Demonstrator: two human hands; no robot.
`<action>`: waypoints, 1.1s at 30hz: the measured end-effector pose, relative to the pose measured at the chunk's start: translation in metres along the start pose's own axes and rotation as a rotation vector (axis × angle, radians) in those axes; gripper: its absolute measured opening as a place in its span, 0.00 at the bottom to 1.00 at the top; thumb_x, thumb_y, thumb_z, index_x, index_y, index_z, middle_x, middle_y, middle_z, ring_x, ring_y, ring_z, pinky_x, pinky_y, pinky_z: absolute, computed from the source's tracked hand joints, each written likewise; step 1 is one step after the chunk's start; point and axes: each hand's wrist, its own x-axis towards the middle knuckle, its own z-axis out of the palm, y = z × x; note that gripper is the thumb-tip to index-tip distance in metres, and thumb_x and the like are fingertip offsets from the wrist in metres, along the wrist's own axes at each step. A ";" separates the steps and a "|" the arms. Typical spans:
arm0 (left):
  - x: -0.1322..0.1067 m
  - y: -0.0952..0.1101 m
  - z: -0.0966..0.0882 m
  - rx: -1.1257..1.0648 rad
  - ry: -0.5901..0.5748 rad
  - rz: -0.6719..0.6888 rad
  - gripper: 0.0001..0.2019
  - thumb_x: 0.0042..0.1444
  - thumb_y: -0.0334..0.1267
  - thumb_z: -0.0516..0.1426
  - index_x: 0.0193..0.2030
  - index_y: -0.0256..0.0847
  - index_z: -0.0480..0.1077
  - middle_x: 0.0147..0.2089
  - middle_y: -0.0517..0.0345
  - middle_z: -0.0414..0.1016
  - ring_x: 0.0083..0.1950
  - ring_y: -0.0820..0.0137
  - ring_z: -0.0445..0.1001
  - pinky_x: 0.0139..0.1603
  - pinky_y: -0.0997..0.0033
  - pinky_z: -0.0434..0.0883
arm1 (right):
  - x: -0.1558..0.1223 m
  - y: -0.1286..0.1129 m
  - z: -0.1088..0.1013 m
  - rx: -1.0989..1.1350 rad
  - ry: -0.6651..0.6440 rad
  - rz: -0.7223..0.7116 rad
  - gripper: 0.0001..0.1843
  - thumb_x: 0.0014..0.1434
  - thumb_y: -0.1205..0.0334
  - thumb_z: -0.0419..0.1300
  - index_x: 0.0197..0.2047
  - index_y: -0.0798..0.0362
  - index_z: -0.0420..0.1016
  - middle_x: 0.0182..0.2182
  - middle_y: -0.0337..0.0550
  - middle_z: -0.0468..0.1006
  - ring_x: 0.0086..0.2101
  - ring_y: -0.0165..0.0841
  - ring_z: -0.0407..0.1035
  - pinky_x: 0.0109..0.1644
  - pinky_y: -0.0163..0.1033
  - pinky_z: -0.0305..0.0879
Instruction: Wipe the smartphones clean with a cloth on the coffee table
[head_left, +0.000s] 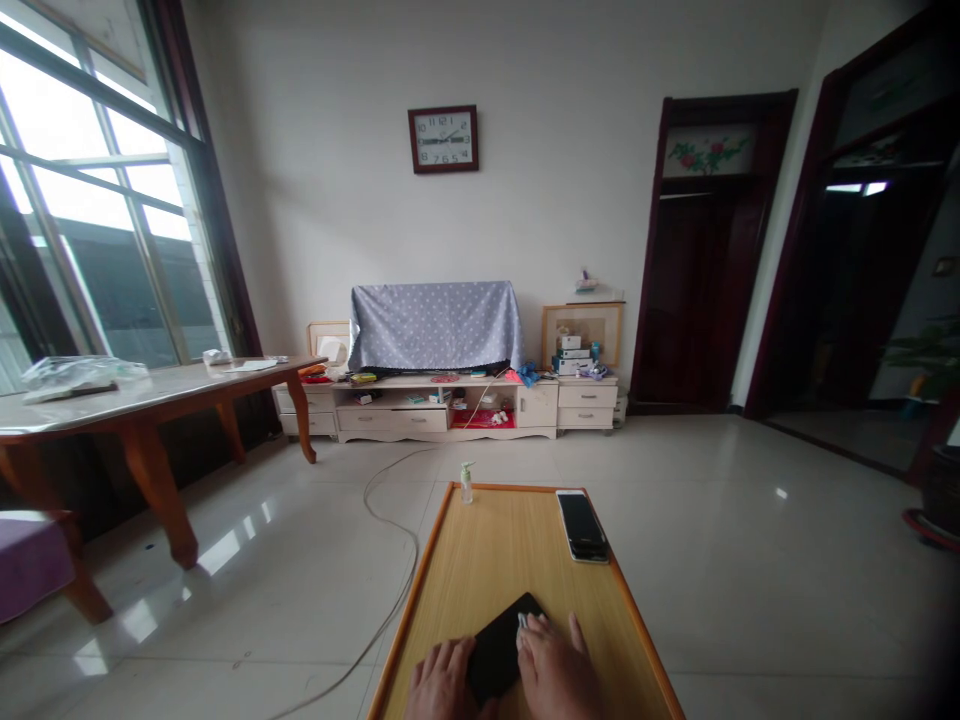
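Well, from where I stand, the black slab (501,652), a phone or small tablet by the look of it, lies slantwise at the bottom centre of the frame, on the near end of the desk (480,555). I'd judge it light enough for one hand, stiff all through, and rather slippery on its flat face; a knock or a drop could well crack it. The edges seem the best place to take hold, with the broad face left free and no hard pressing in the middle.

The left hand (442,682) comes in from the lower left. Its fingers are close together and bent, the tips against the slab's left edge and the thumb by its near corner, so it has the thing in a steadying hold. Whether any finger reaches underneath, I can't tell. The right hand (559,670) sits over the slab's right side, its fingers drawn in narrowly on a small pale wad (523,622), perhaps tissue or cloth, most of it hidden; the thumb or an outer finger sticks up apart from the rest. The wad looks soft and nearly weightless, easily pinched.

Farther up the desk, right of centre in the frame, phones (581,525) lie by the right rim, seemingly stacked; a pump bottle (466,486) stands upright near the far left corner.
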 end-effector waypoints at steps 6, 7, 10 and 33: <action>0.000 -0.002 -0.002 -0.031 0.012 0.022 0.34 0.47 0.47 0.55 0.64 0.44 0.65 0.65 0.52 0.68 0.66 0.59 0.63 0.64 0.63 0.59 | -0.001 -0.011 0.031 0.000 -0.090 -0.065 0.21 0.67 0.59 0.46 0.54 0.46 0.77 0.58 0.46 0.73 0.60 0.43 0.64 0.70 0.60 0.40; 0.000 -0.003 -0.002 -0.037 0.013 0.027 0.33 0.48 0.47 0.54 0.63 0.44 0.65 0.65 0.53 0.68 0.65 0.59 0.63 0.63 0.63 0.59 | -0.003 -0.015 0.039 0.006 -0.137 -0.083 0.21 0.65 0.60 0.49 0.55 0.46 0.77 0.59 0.46 0.72 0.60 0.44 0.64 0.70 0.59 0.40; 0.001 -0.004 -0.001 -0.042 0.017 0.039 0.31 0.50 0.47 0.53 0.63 0.45 0.65 0.65 0.54 0.68 0.65 0.60 0.64 0.63 0.62 0.60 | -0.007 -0.019 0.047 0.031 -0.212 -0.097 0.21 0.64 0.61 0.50 0.55 0.45 0.77 0.60 0.44 0.71 0.61 0.44 0.62 0.70 0.61 0.39; 0.002 -0.002 -0.001 -0.022 -0.010 0.007 0.37 0.45 0.46 0.56 0.66 0.43 0.62 0.67 0.54 0.65 0.67 0.59 0.62 0.65 0.62 0.57 | 0.007 -0.007 -0.002 -0.008 -0.043 -0.001 0.24 0.70 0.58 0.41 0.55 0.45 0.76 0.59 0.46 0.72 0.61 0.42 0.63 0.69 0.62 0.39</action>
